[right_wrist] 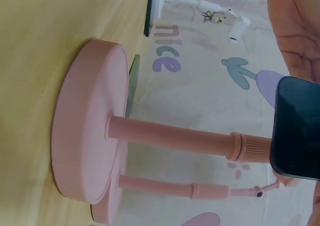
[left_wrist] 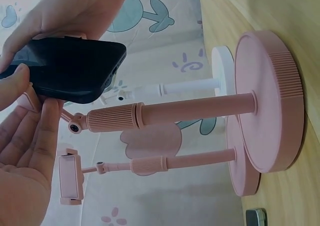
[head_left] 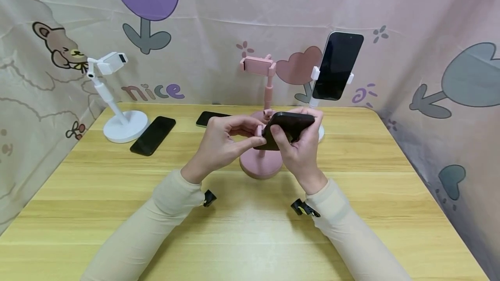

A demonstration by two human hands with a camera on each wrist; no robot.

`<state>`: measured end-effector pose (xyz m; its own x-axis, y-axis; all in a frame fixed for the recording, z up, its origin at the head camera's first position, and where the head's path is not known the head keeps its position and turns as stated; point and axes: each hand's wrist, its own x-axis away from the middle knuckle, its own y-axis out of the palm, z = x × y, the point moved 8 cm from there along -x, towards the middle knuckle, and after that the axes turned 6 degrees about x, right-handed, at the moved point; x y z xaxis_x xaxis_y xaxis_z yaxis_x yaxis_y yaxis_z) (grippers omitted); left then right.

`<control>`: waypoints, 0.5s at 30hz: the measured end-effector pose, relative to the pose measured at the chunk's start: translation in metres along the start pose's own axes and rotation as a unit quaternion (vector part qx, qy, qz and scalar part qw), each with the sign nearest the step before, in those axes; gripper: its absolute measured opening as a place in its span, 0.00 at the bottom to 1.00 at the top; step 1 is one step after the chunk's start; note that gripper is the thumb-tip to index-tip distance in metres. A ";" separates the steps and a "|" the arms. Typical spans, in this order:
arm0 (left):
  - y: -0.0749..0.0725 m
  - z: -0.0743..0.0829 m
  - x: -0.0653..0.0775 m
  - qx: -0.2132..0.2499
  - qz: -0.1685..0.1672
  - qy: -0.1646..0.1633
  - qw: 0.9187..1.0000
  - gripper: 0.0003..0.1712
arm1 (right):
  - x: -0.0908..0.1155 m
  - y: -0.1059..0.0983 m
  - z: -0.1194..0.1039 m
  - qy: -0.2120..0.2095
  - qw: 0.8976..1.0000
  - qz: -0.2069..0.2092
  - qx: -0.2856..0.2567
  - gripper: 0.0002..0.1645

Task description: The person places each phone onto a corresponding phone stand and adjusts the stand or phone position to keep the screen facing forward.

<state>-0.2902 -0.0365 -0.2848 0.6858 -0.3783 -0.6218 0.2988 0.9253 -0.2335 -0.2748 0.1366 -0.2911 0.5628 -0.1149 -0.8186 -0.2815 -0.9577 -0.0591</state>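
Pink plastic clamp (head_left: 259, 131), pinched between thumb and fingers of the left grip (head_left: 224, 140). Right grip (head_left: 302, 153) holds the black phone (head_left: 294, 119), thumb across its near face. Phone is up off the surface (head_left: 250, 229), at the head of the near pink stand (head_left: 259, 168); how far it sits inside the clamp is hidden. Step looks like seating phone in clamp. Best method, my judgement: draw the clamp wide with the left, keep the phone square to it, ease it shut, free the right only once both edges are caught. Hinge (left_wrist: 75, 128) may swivel, so press lightly. Materials: smooth matte post (left_wrist: 185, 109); finely ribbed collar (left_wrist: 111, 118); thick disc base (left_wrist: 260, 131), rim partly fluted; phone a flat slab, corners rounded.
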 end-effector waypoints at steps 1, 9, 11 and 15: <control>0.000 -0.001 0.000 0.000 0.001 -0.003 1.000 0.10 | -0.001 0.000 0.000 0.000 1.000 -0.006 0.007 0.46; -0.003 -0.003 0.000 -0.004 0.019 -0.024 1.000 0.11 | -0.008 -0.007 0.011 0.026 0.998 -0.066 0.004 0.51; -0.003 -0.004 0.000 -0.004 0.019 -0.029 0.999 0.11 | -0.010 -0.009 0.018 0.046 0.995 -0.081 -0.037 0.48; -0.001 -0.005 0.001 0.003 0.017 -0.035 0.999 0.11 | -0.014 -0.012 0.042 0.127 0.975 -0.089 -0.157 0.38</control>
<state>-0.2928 -0.0375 -0.2889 0.7402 -0.3485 -0.5750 0.2785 0.9373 -0.2095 -0.3117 0.1603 -0.3026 0.7661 0.0379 -0.6416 0.0678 -0.9975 0.0221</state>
